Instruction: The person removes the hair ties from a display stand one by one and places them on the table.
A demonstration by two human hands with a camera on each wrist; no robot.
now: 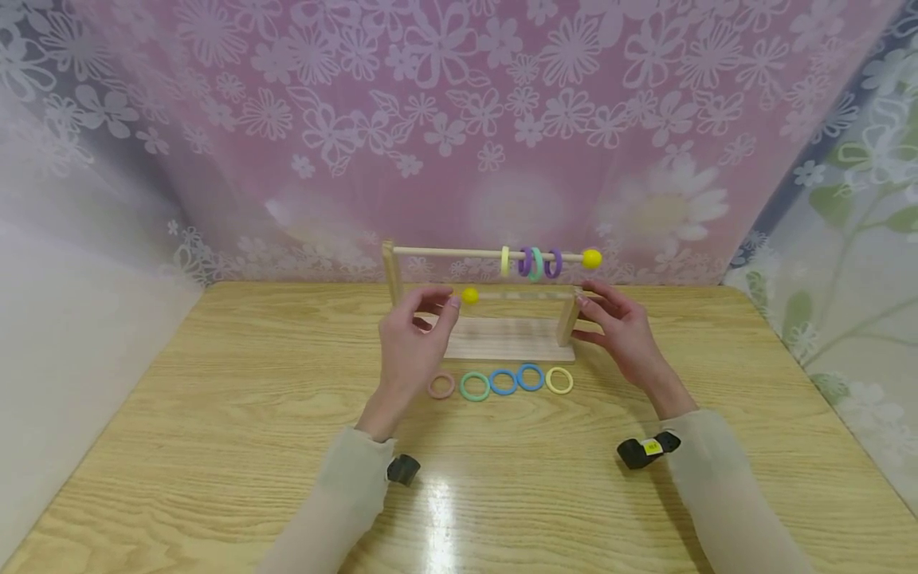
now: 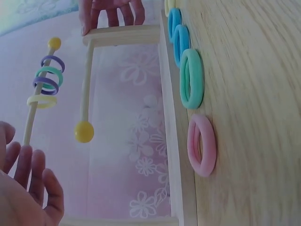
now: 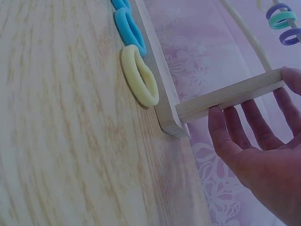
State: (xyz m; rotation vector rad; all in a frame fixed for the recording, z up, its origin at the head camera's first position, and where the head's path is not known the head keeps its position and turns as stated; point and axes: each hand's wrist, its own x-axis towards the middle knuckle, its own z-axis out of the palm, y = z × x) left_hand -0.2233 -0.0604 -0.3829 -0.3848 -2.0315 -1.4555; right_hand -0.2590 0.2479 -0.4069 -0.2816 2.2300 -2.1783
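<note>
A wooden rack (image 1: pixel 495 341) stands on the table with two rods. Yellow, purple and green rings hang on the upper rod (image 1: pixel 445 253), which ends in a yellow ball (image 1: pixel 591 259). The lower rod is bare of rings and ends in another yellow ball (image 1: pixel 469 296). My left hand (image 1: pixel 412 343) is beside that ball, fingers loosely bent, holding nothing; the left wrist view shows a gap between them. My right hand (image 1: pixel 624 331) grips the rack's right post (image 3: pixel 230 94), thumb at its top end and fingers along its side.
In front of the rack a row of rings lies on the table: a pink ring (image 2: pixel 209 146), a green ring (image 2: pixel 196 77), two blue rings (image 3: pixel 128 33) and a yellow ring (image 3: pixel 141 84). A flowered curtain (image 1: pixel 459 159) hangs behind the table.
</note>
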